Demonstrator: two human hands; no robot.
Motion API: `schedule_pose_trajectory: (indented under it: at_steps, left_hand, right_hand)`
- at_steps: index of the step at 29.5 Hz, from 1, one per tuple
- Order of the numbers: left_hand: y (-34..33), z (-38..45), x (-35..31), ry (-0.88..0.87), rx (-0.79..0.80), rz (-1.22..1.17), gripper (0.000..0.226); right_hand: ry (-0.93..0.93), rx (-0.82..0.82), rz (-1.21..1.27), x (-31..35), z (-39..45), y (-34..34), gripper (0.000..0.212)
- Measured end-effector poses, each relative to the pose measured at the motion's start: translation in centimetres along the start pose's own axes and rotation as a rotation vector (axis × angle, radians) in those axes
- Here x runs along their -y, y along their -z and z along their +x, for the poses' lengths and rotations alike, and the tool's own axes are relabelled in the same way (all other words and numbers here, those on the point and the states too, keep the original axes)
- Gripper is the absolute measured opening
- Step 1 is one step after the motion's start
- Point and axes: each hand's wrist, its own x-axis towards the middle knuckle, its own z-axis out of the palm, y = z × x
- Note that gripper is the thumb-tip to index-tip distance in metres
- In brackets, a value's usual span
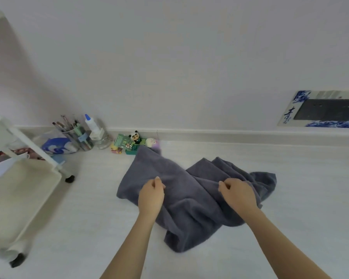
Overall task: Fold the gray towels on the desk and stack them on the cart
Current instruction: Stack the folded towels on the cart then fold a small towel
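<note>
A gray towel [191,198] lies crumpled and spread across the middle of the white desk [290,208]. My left hand [151,195] rests on its left part, thumb and fingers pinching a fold of the cloth. My right hand [239,195] sits on the towel's right part and pinches a fold there too. A white cart [18,190] with black wheels stands at the left; its top shelf is bare.
Along the back wall stand a jar of brushes [77,135], a glue bottle [94,127], a blue packet [57,148] and small toy figures [135,140]. A blue-and-white framed panel [322,109] leans at the far right.
</note>
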Motion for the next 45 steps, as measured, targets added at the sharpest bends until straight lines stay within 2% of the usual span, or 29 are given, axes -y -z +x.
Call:
schedule_pose_trajectory:
  at_steps: [3, 5, 10, 14, 16, 19, 26, 31, 35, 36, 38, 42, 45]
  left_hand:
    - [-0.7, 1.3, 0.4, -0.081, 0.025, 0.097, 0.038]
    - [-1.5, 2.1, 0.6, -0.134, 0.050, 0.149, 0.035]
    - [-3.7, 4.8, 1.1, -0.261, 0.155, 0.253, 0.029]
    - [-5.0, 7.0, 0.3, -0.479, 0.313, 0.480, 0.044]
    - [-5.6, 8.1, 0.2, -0.503, 0.417, 0.532, 0.051]
    - [-6.2, 9.9, 0.6, -0.423, 0.542, 0.597, 0.057]
    - [-4.0, 10.9, 3.0, -0.385, 0.483, 0.735, 0.047]
    - [-2.0, 9.8, 4.5, -0.310, 0.443, 0.827, 0.043]
    - [0.1, 8.2, 6.5, -0.326, 0.344, 0.980, 0.055]
    - [0.9, 7.7, 7.1, -0.363, 0.319, 0.946, 0.055]
    - [2.6, 7.0, 8.3, -0.421, 0.262, 0.733, 0.048]
    - [6.3, 5.3, 7.9, -0.328, 0.157, 0.260, 0.039]
    - [8.5, 4.7, 6.5, -0.220, 0.181, 0.263, 0.053]
  right_hand:
    - [0.095, 0.022, 0.112, 0.3, 0.7, -1.9, 0.027]
    - [0.130, 0.098, 0.193, 0.4, 1.1, -3.3, 0.022]
    - [0.065, 0.132, 0.086, 0.5, 2.5, -6.1, 0.044]
    - [-0.031, 0.101, -0.041, 0.0, 2.8, -7.2, 0.048]
    - [-0.053, 0.083, 0.019, -0.5, 2.7, -7.5, 0.042]
    - [-0.105, 0.087, 0.142, -1.6, 2.4, -7.8, 0.023]
    - [-0.194, 0.125, 0.560, -2.9, 1.6, -6.1, 0.026]
    - [-0.186, 0.210, 0.418, -3.1, 1.3, -5.9, 0.031]
    - [-0.190, 0.180, 0.369, -2.1, 0.8, -5.5, 0.033]
    - [-0.192, 0.169, 0.385, -1.7, 0.5, -5.3, 0.031]
    - [-0.187, 0.161, 0.453, -1.0, -0.2, -4.7, 0.028]
    - [-0.274, 0.134, 0.779, 1.0, -1.3, -2.7, 0.026]
    - [-0.430, 0.148, 1.135, 2.3, -1.7, -1.0, 0.019]
